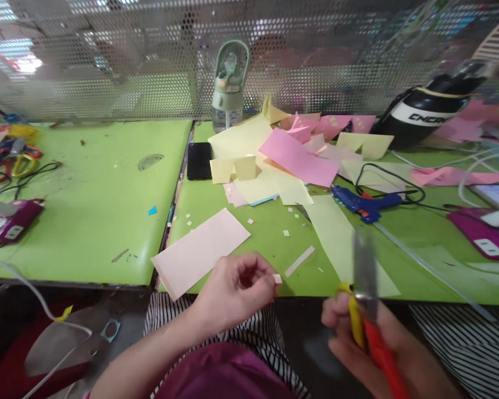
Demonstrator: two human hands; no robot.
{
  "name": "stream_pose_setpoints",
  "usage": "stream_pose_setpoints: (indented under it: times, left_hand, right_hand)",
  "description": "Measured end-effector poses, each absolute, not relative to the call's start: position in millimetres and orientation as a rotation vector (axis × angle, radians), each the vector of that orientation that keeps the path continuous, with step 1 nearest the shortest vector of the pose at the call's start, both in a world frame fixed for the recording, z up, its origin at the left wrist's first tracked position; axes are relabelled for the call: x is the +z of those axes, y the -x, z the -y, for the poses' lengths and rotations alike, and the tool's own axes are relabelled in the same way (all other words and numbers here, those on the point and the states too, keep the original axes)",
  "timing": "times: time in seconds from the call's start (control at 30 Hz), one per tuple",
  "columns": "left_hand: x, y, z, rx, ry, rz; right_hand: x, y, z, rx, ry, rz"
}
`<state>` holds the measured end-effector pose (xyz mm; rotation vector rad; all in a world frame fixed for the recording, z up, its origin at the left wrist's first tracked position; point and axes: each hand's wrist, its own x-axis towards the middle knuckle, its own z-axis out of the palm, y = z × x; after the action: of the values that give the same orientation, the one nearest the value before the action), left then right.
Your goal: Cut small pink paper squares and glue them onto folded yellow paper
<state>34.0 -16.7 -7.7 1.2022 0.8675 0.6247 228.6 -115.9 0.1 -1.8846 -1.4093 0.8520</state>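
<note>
My left hand is closed in a pinch at the table's front edge, with a small pale pink paper piece sticking out between thumb and fingertip. Just beyond that hand lies a folded pale pink paper sheet. My right hand, lower right, is wrapped round red and yellow scissors. Their blades point up and away, blurred by motion. Between the hands, a narrow paper strip rests on the green tabletop, and tiny paper squares are scattered farther back.
A heap of yellow and pink paper covers the back middle, beside a phone and a green-lidded bottle. On the right are a blue glue gun with its cable, a black bottle and a purple device.
</note>
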Motion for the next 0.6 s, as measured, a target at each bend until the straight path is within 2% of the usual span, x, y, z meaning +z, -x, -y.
stream_pose_setpoints:
  times: [0.13,0.3,0.6]
  left_hand:
    - [-2,-36,27,0.523,-1.582,-0.861]
    - [4,-37,32,0.446,-1.824,-0.867]
    - [0,-33,31,0.56,-1.706,-0.788]
  right_hand:
    - [11,-210,101,0.891,1.701,1.374]
    - [14,-200,92,1.051,1.738,1.41]
    - [3,-203,94,1.2,1.663,1.366]
